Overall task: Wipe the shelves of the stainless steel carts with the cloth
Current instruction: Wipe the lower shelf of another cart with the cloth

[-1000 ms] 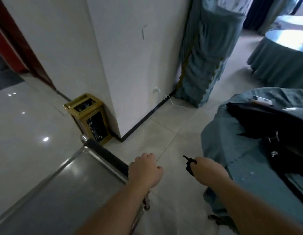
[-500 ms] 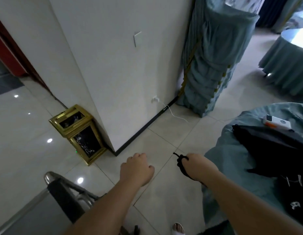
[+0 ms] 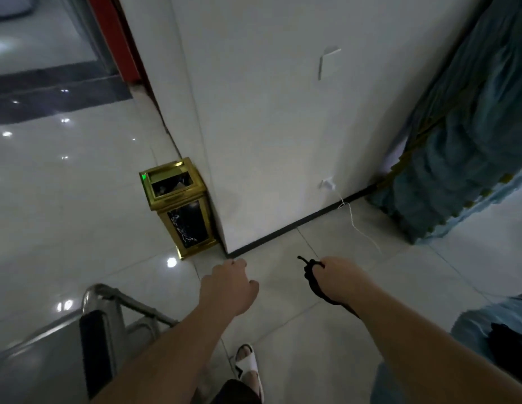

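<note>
Left hand off cart handle, loosely curled, right grip still pinching dark cloth

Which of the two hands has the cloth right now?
The right hand grips the dark cloth, which trails out below the fist. The left hand holds nothing; its fingers hang loosely curled above the floor, beside the cart.

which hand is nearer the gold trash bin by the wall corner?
Left. The left hand hangs just below-right of the gold trash bin; the right hand, gripping a black cloth, is farther right.
</note>
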### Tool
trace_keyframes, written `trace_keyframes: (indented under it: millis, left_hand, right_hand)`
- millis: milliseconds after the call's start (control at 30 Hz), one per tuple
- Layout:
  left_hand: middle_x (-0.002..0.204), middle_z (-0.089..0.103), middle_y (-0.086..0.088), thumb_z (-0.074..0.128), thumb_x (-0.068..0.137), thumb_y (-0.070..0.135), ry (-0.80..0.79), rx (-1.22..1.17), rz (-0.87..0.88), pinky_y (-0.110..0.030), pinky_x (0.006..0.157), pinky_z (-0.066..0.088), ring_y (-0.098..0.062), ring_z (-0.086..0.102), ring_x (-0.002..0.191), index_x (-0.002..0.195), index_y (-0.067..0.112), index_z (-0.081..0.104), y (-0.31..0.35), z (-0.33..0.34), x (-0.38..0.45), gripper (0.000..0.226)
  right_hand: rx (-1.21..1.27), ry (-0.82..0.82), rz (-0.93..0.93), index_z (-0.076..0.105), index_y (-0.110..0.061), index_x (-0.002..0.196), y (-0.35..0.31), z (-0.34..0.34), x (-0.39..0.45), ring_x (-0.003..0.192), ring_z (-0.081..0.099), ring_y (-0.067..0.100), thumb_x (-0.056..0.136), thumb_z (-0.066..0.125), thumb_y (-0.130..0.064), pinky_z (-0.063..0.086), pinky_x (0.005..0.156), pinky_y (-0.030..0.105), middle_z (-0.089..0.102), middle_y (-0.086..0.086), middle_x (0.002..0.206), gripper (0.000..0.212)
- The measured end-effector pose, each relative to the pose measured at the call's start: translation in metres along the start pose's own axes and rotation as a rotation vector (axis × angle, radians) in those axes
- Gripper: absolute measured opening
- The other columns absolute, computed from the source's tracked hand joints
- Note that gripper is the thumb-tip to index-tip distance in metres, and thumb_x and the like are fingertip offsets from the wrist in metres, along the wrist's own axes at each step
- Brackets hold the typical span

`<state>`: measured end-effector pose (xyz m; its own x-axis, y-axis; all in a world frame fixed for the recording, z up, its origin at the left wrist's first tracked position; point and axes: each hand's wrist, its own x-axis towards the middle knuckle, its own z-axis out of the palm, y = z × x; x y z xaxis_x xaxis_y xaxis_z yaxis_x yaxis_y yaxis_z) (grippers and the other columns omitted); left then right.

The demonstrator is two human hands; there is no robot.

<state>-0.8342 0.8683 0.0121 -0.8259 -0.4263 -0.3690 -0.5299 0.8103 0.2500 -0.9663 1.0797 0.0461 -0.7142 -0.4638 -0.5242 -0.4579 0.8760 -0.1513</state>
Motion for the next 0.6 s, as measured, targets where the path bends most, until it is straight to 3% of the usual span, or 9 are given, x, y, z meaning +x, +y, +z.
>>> trace_keyframes:
  millis: [133, 367, 533, 600]
  left_hand:
    - [0.146, 0.055, 0.001, 0.047, 0.1, 0.052, 0.002, -0.101, -0.051, -0.041, 0.101, 0.044, -0.023, 0.052, 0.131, 0.149, 0.028, 0.049, -0.034, -0.012, 0.053, 0.054]
    - [0.15, 0.051, 0.0, 0.046, 0.099, 0.053, 0.007, -0.111, -0.158, -0.043, 0.103, 0.044, -0.025, 0.052, 0.132, 0.15, 0.027, 0.047, -0.1, -0.058, 0.132, 0.057]
    - [0.146, 0.052, 0.0, 0.046, 0.1, 0.052, 0.027, -0.185, -0.294, -0.044, 0.101, 0.045, -0.025, 0.053, 0.128, 0.148, 0.028, 0.048, -0.147, -0.081, 0.166, 0.053]
    - [0.144, 0.053, 0.0, 0.046, 0.101, 0.052, 0.023, -0.222, -0.366, -0.041, 0.098, 0.045, -0.024, 0.054, 0.126, 0.148, 0.027, 0.048, -0.166, -0.085, 0.174, 0.053]
  right_hand:
    - [0.177, -0.022, 0.046, 0.062, -0.009, 0.092, -0.041, -0.021, 0.07, 0.088, 0.066, 0.025, 0.108, 0.043, -0.039, 0.055, 0.082, 0.037, 0.067, 0.006, 0.092, 0.039]
    - [0.1, -0.055, -0.032, 0.059, -0.02, 0.098, -0.122, -0.073, 0.167, 0.088, 0.06, 0.028, 0.106, 0.037, -0.04, 0.051, 0.082, 0.039, 0.063, 0.004, 0.093, 0.03]
    - [0.091, -0.104, -0.143, 0.055, -0.015, 0.08, -0.184, -0.104, 0.243, 0.076, 0.06, 0.023, 0.104, 0.042, -0.042, 0.044, 0.068, 0.038, 0.061, 0.003, 0.078, 0.038]
    - [0.055, -0.127, -0.202, 0.057, -0.017, 0.082, -0.213, -0.113, 0.272, 0.077, 0.06, 0.022, 0.104, 0.043, -0.044, 0.045, 0.067, 0.038, 0.061, 0.002, 0.079, 0.037]
